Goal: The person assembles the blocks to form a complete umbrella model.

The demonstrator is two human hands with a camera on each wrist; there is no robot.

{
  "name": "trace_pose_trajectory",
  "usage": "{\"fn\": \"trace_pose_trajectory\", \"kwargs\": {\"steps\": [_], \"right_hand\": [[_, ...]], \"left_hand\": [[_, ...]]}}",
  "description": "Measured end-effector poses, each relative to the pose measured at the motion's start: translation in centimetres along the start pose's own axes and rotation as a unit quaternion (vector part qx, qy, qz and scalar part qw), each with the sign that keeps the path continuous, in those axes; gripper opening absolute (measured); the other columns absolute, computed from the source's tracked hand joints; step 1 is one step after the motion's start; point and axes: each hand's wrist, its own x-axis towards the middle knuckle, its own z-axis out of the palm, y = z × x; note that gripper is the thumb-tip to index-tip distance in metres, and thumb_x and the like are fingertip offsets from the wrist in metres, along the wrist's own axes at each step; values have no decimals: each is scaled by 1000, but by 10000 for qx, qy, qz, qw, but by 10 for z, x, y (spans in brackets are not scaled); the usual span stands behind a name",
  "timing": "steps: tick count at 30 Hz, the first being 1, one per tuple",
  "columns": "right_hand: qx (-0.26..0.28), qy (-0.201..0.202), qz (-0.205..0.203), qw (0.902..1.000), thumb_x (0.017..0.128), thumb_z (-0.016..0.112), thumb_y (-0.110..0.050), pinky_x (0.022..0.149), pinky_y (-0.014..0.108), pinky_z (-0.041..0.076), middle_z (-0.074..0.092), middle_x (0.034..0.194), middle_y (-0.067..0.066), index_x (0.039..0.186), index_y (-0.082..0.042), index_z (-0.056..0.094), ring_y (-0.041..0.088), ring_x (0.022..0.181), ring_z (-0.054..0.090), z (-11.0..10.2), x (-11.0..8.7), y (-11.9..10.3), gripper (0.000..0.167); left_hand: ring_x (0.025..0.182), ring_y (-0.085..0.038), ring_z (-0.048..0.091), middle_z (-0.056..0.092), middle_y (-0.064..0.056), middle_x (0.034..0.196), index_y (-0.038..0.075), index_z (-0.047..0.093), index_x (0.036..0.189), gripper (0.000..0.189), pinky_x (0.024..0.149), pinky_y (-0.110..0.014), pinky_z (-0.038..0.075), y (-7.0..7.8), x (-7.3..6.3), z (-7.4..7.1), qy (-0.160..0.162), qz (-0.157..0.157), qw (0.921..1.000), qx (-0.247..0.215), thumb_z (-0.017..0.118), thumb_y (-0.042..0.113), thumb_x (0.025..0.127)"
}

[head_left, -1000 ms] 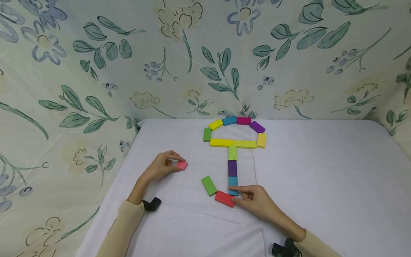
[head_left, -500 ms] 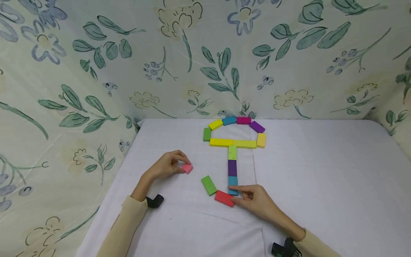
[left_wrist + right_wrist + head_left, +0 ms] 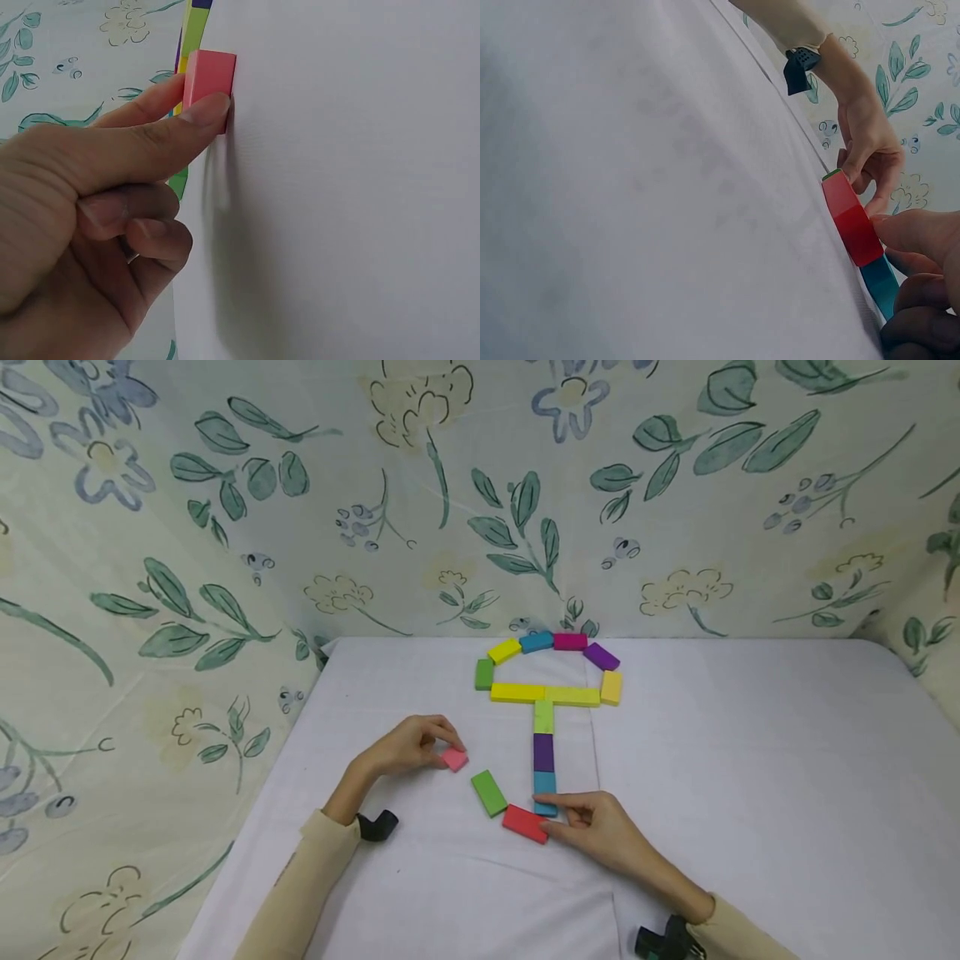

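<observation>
My left hand (image 3: 408,746) pinches a small pink block (image 3: 454,759) between thumb and forefinger, left of the green block. In the left wrist view the pink block (image 3: 211,79) sits at the fingertips, with the other fingers curled below. My right hand (image 3: 600,827) rests at the lower end of the block figure. Its forefinger reaches out over the blue block (image 3: 545,783), and its thumb touches the near right end of the red block (image 3: 523,824). The green block (image 3: 489,793) lies slanted, one corner at the red block. The right wrist view shows the thumb against the red block (image 3: 851,221).
A stem of purple (image 3: 543,752) and lime blocks (image 3: 543,717) runs up to a bar of yellow blocks (image 3: 517,692). Several coloured blocks, including a magenta one (image 3: 570,642), arch above it. White cloth (image 3: 750,760) covers the table; a floral curtain (image 3: 450,552) hangs behind.
My left hand has moved right and slightly nearer with the pink block, towards the green block. My right hand and the laid-out blocks stay in place.
</observation>
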Motion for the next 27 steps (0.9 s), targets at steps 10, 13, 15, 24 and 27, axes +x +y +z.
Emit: {"fn": "trace_pose_trajectory", "kwargs": {"steps": [10, 13, 15, 24, 27], "right_hand": [[6, -8, 44, 10000, 89, 83, -28, 50, 18, 25, 37, 59, -7, 121, -17, 78, -1, 52, 32, 1, 0, 0, 34], [7, -12, 37, 10000, 89, 83, -28, 50, 18, 26, 37, 59, -7, 121, -17, 78, -1, 53, 32, 1, 0, 0, 34], [3, -12, 27, 10000, 89, 83, -28, 50, 18, 26, 37, 59, -7, 121, -18, 78, -1, 53, 32, 1, 0, 1, 34], [16, -28, -14, 10000, 89, 83, -29, 50, 18, 26, 37, 59, -7, 122, -18, 78, -1, 52, 32, 1, 0, 2, 35], [-14, -13, -24, 10000, 89, 83, -29, 50, 18, 26, 37, 59, -7, 122, -19, 78, -1, 52, 33, 1, 0, 2, 35]], "left_hand": [[72, -15, 46, 69, -4, 121, 15, 80, 114, 27, 66, -20, 37, 9, 8, 5, -180, 10, 9998, 122, 76, 1, 91], [74, -16, 47, 69, -3, 121, 15, 80, 115, 28, 66, -20, 37, 10, 9, 8, -211, 46, 9996, 164, 75, 1, 92], [75, -16, 48, 69, -3, 121, 16, 81, 115, 28, 66, -20, 38, 10, 10, 10, -218, 55, 9996, 153, 74, 1, 92], [70, -13, 45, 69, -3, 121, 15, 80, 116, 28, 64, -19, 36, 10, 9, 14, -266, 184, 9994, 131, 74, 0, 93], [70, -12, 45, 69, -3, 121, 14, 80, 116, 28, 64, -19, 36, 11, 8, 14, -234, 203, 9995, 117, 74, 0, 92]]}}
